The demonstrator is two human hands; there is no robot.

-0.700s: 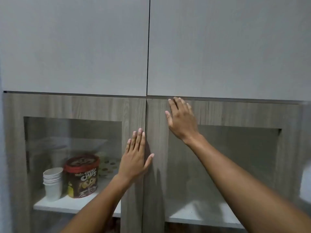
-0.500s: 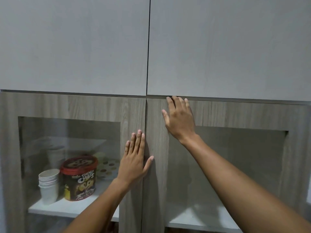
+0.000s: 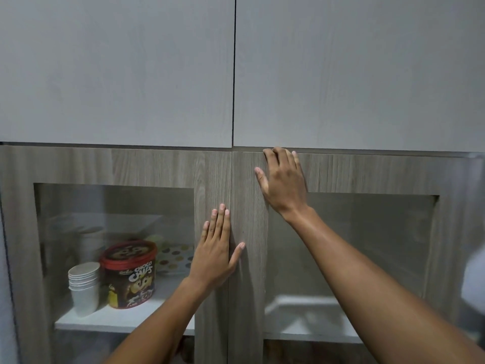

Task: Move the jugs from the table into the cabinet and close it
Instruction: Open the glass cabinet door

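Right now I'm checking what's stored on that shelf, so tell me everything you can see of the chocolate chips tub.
The chocolate chips tub is a round, dark brown container with a red lid and red rim, printed with "Choco Chips" and a cartoon figure. It stands upright on the white shelf, behind the glass of the left cabinet door. A stack of white paper cups stands close at its left; contact can't be told. Neither hand touches it.

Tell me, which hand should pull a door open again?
Probably the right hand: its fingertips curl at the right door's top edge. The left hand lies flat across the seam.
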